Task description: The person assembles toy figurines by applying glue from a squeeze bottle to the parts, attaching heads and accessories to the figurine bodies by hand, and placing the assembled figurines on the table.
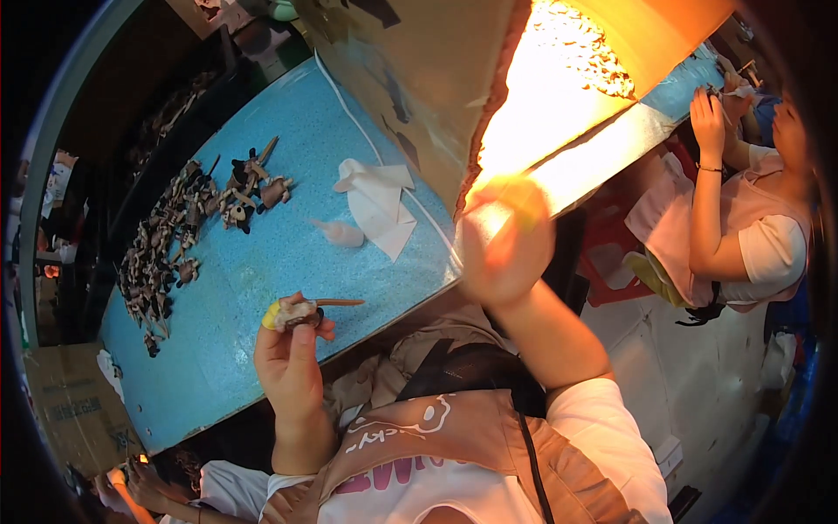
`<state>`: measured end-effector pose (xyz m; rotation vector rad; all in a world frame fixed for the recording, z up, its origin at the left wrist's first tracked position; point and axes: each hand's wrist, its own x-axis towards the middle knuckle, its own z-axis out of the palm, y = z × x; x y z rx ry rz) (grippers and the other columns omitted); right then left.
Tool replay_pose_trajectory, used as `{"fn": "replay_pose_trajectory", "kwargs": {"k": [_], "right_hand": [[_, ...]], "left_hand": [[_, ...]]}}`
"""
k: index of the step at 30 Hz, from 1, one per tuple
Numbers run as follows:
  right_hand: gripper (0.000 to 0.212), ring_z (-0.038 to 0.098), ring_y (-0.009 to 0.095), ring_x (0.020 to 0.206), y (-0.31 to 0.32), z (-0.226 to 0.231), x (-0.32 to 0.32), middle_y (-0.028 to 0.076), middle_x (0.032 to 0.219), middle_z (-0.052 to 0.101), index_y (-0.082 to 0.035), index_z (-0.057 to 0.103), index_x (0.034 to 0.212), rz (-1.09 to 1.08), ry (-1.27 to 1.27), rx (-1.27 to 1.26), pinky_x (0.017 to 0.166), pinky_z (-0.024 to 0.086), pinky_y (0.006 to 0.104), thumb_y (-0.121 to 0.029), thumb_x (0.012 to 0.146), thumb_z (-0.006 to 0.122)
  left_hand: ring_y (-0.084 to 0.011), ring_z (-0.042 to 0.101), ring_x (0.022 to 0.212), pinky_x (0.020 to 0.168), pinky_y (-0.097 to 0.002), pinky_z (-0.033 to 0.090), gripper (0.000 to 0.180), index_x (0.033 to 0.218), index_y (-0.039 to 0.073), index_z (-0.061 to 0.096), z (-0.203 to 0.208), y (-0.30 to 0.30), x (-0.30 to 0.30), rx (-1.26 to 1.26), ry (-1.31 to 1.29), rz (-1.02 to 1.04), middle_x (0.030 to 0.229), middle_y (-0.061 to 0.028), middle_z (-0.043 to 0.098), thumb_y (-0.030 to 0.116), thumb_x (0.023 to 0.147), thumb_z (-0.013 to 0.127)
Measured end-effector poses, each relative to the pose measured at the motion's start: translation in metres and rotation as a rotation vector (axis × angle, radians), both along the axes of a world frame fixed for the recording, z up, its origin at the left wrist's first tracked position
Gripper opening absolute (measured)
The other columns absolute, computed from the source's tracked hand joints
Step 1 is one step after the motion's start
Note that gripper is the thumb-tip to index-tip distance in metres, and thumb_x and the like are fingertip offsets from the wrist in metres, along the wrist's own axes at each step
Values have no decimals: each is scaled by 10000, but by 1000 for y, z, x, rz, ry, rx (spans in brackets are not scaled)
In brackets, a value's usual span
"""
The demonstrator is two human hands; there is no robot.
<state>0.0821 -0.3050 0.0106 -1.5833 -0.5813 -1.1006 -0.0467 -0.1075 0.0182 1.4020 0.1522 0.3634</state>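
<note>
Nearest my viewpoint was the brown apron [419, 432] over the wearer's chest, and just beyond it the left hand [292, 367] was raised above the table's near edge. Its fingers were pinched around a small brown-and-beige piece [297, 315], with a thin brown stick [342, 302] pointing right from it; a yellow cover [270, 316] showed on one fingertip. The right hand [506, 244] was up at the table's corner, in front of the glare, and so blurred and overlit that I could not tell whether its fingers were closed on anything. Past the hands, on the blue table [262, 271], I saw a small whitish bottle [340, 233] lying on its side, just left of a crumpled white cloth [377, 210], with a white cable [336, 94] running behind both toward the corner. Further left lay a dense heap of small brown figures [157, 249], a looser cluster [249, 196] near its right side. Beyond the right hand, a cardboard enclosure [419, 70] opened onto intense light, with many small pieces [589, 44] glowing inside. Off to the right, a co-worker [742, 231] in a pink apron had both hands raised at the table's far end.
</note>
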Motion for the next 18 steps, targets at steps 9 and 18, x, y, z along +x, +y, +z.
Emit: {"fn": "replay_pose_trajectory", "kwargs": {"k": [9, 18], "right_hand": [[209, 603, 284, 642, -67, -24, 149, 167, 803, 621, -53, 604, 891, -428, 263, -851, 516, 478, 363, -205, 754, 567], [197, 584, 278, 568, -100, -42, 186, 147, 755, 618, -47, 603, 893, -451, 44, -846, 474, 467, 356, -186, 761, 562]], "left_hand": [[-172, 566, 884, 748, -272, 474, 313, 1126, -19, 515, 5, -18, -6, -144, 64, -184, 1007, -86, 550, 49, 830, 592], [-158, 550, 973, 816, -266, 450, 321, 1147, -35, 493, 8, -21, -8, -191, 128, -335, 1044, -87, 544, -10, 833, 558]]}}
